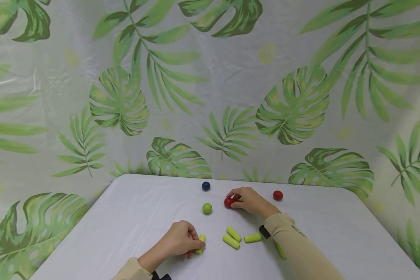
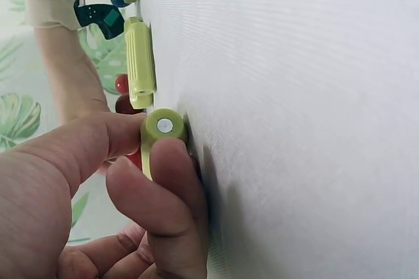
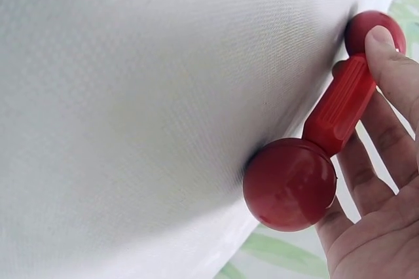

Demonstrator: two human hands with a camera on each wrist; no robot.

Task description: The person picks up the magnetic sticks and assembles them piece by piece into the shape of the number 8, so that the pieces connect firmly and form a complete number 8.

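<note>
one yellow-green stick (image 1: 200, 248) was pinched by the left hand (image 1: 182, 238), with the thumb laid across it, low over the white table (image 1: 126, 225). in the left wrist view, a pale round disc (image 2: 164, 125) was shown in the stick's end. further back, a red rod (image 3: 337, 105) was held by the right hand (image 1: 250, 199), the thumb tip being set against the red ball (image 1: 228, 202) at the rod's far end. a larger-looking red ball (image 3: 288, 184) was seen at the nearer end; whether it was joined there could not be told. well to the left of that grip, a green ball (image 1: 207, 208) was seen, with a blue ball (image 1: 206, 186) behind it. between the two arms, a close pair of sticks (image 1: 231, 241) was set almost parallel, with a third stick (image 1: 252, 238) just to the right. a fourth stick (image 1: 280, 251) was partly covered by the right sleeve (image 1: 301, 249).
</note>
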